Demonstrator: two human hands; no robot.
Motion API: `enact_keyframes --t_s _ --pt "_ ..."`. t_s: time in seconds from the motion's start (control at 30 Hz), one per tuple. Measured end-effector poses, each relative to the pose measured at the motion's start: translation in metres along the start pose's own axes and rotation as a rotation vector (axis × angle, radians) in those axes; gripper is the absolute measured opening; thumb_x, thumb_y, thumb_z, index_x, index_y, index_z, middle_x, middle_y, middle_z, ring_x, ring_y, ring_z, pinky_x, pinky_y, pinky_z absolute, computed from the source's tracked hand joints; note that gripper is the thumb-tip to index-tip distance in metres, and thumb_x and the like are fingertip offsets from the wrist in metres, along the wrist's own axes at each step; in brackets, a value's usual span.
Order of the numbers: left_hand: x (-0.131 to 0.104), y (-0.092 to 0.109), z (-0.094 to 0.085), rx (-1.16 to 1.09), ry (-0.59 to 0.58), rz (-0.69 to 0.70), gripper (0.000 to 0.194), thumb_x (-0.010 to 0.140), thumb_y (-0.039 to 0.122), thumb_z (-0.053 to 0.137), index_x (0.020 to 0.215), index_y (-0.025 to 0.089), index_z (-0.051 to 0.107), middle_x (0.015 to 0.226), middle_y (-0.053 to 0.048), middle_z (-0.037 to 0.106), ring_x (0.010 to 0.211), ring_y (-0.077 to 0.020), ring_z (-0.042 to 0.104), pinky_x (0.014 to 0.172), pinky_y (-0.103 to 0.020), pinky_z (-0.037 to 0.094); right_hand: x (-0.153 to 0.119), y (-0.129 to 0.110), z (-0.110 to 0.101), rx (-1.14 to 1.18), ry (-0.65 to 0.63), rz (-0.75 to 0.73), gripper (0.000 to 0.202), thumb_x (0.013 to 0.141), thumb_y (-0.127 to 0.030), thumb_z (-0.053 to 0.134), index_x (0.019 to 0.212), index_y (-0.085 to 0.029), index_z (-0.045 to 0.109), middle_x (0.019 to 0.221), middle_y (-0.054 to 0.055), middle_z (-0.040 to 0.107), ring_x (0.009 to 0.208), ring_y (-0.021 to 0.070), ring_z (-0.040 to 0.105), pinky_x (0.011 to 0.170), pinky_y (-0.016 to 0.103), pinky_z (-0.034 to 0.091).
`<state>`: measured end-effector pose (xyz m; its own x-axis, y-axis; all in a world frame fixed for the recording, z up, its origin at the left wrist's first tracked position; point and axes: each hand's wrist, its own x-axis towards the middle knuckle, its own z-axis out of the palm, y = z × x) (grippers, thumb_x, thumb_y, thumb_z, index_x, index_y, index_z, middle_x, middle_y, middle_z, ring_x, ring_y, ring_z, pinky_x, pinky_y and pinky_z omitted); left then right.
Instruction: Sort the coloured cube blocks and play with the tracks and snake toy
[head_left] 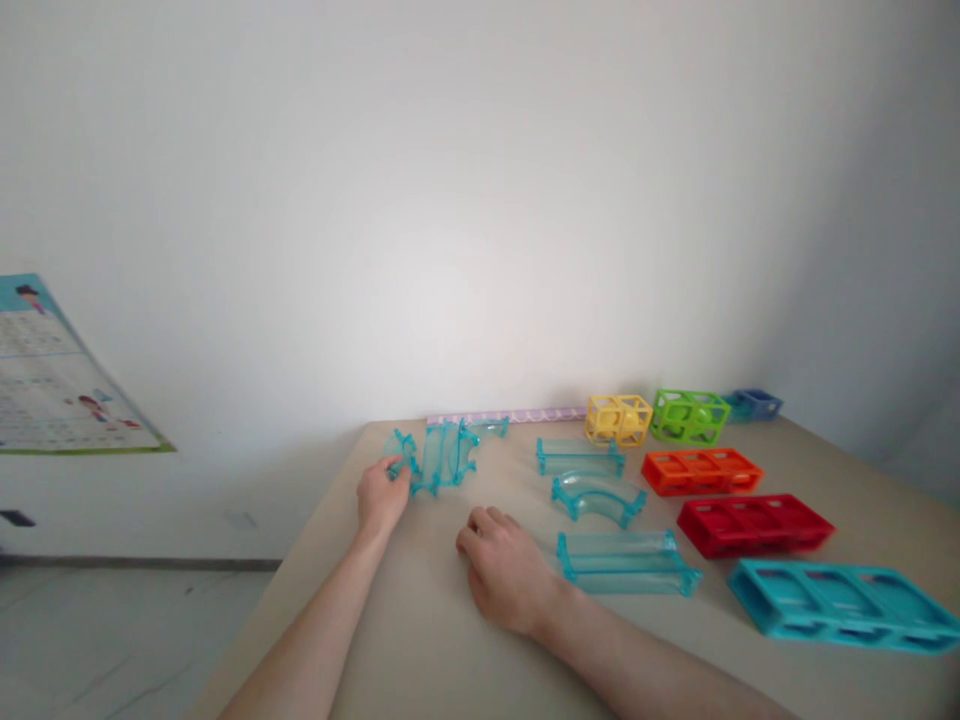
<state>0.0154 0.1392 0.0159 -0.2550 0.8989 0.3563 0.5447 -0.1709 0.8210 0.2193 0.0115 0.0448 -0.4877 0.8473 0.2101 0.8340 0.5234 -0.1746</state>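
Observation:
My left hand (384,494) has its fingers closed on a clear teal track piece (403,447) at the table's far left. Right beside it lie more teal track pieces (444,456), close together. Nearer to me, my right hand (504,568) rests on the table with its fingers curled in; nothing shows in them, though their undersides are hidden. To the right of that hand lies a straight teal track piece (626,565). Behind it are a curved teal piece (598,497) and another straight one (579,458).
On the table's right side are yellow (618,420), green (688,417), orange (703,471), red (754,525) and teal (844,602) open frame blocks. A blue block (756,404) sits in the far corner. A pink patterned strip (544,414) runs along the wall.

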Motion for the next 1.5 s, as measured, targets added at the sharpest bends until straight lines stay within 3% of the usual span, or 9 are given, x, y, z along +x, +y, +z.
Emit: enact_keyframes --t_s 0.23,0.47,0.6,0.7,0.83,0.93,1.13,1.27,1.5 --pt "0.008 -0.011 0.007 -0.137 0.192 -0.224 0.019 0.062 0.013 0.063 0.078 0.015 0.072 0.082 -0.012 0.072 0.088 -0.0287 0.065 0.085 -0.039 0.045 0.002 0.006 -0.003 0.061 -0.012 -0.007 0.025 0.077 -0.011 0.049 0.096 -0.015 0.064 0.1 0.012 0.058 0.095 0.0231 0.054 0.086 0.033 0.044" --pt "0.001 0.011 0.006 -0.516 0.286 -0.327 0.03 0.057 0.013 0.06 0.087 0.015 0.064 0.082 -0.005 0.067 0.076 -0.0182 0.064 0.069 -0.029 0.049 0.002 0.006 0.0 0.194 0.052 0.02 0.031 0.077 -0.008 0.048 0.104 -0.015 0.062 0.102 0.012 0.06 0.098 0.0233 0.056 0.088 0.033 0.044" --pt "-0.011 0.035 0.002 -0.73 0.118 -0.292 0.042 0.055 0.015 0.063 0.097 0.018 0.057 0.08 -0.002 0.067 0.063 -0.0143 0.062 0.059 -0.026 0.049 0.002 0.006 0.008 0.441 0.26 0.103 0.041 0.088 -0.018 0.045 0.129 -0.015 0.043 0.112 0.012 0.058 0.096 0.0208 0.059 0.086 0.033 0.047" --pt "-0.023 0.05 -0.002 -0.908 -0.189 -0.263 0.058 0.051 0.009 0.066 0.106 0.021 0.055 0.079 -0.001 0.068 0.058 -0.014 0.062 0.053 -0.024 0.048 0.003 0.007 0.011 0.625 0.393 0.159 0.045 0.095 -0.029 0.041 0.137 -0.017 0.03 0.116 0.012 0.058 0.084 0.018 0.061 0.077 0.032 0.049" --pt "-0.039 0.054 -0.001 -0.979 -0.713 -0.26 0.053 0.059 0.012 0.076 0.109 0.019 0.059 0.086 -0.005 0.068 0.063 -0.0153 0.064 0.054 -0.024 0.05 0.006 0.008 0.01 0.8 0.495 0.198 0.033 0.097 -0.032 0.038 0.127 -0.019 0.038 0.103 0.008 0.063 0.075 0.0156 0.061 0.069 0.028 0.048" --pt "-0.047 0.051 0.005 -0.929 -0.885 -0.277 0.041 0.066 0.018 0.077 0.104 0.016 0.062 0.09 -0.007 0.068 0.069 -0.0161 0.065 0.061 -0.026 0.052 0.009 0.011 0.012 0.831 0.494 0.235 0.018 0.094 -0.029 0.042 0.107 -0.018 0.046 0.076 0.001 0.059 0.063 0.0147 0.056 0.058 0.025 0.043" --pt "-0.048 0.049 0.012 -0.942 -0.904 -0.384 0.026 0.061 0.006 0.071 0.084 0.013 0.063 0.062 0.001 0.061 0.047 -0.0072 0.054 0.044 -0.015 0.042 0.014 0.013 0.025 0.915 0.483 0.251 0.01 0.09 -0.027 0.045 0.083 -0.022 0.04 0.06 -0.006 0.043 0.053 0.0125 0.044 0.048 0.023 0.032" --pt "-0.045 0.053 0.007 -0.978 -0.928 -0.453 0.013 0.071 0.018 0.063 0.083 0.015 0.061 0.049 0.006 0.048 0.029 -0.0058 0.036 0.029 -0.017 0.031 0.013 0.01 0.028 0.956 0.505 0.229 0.011 0.092 -0.027 0.042 0.083 -0.023 0.037 0.061 -0.006 0.044 0.054 0.0122 0.044 0.049 0.022 0.033" --pt "-0.04 0.055 0.0 -1.096 -0.816 -0.451 0.017 0.069 0.018 0.06 0.086 0.017 0.058 0.052 0.008 0.043 0.03 -0.0054 0.038 0.031 -0.017 0.036 0.009 0.012 0.017 0.799 0.631 0.277 0.011 0.091 -0.026 0.045 0.082 -0.022 0.039 0.057 -0.007 0.044 0.049 0.0105 0.043 0.047 0.021 0.03"
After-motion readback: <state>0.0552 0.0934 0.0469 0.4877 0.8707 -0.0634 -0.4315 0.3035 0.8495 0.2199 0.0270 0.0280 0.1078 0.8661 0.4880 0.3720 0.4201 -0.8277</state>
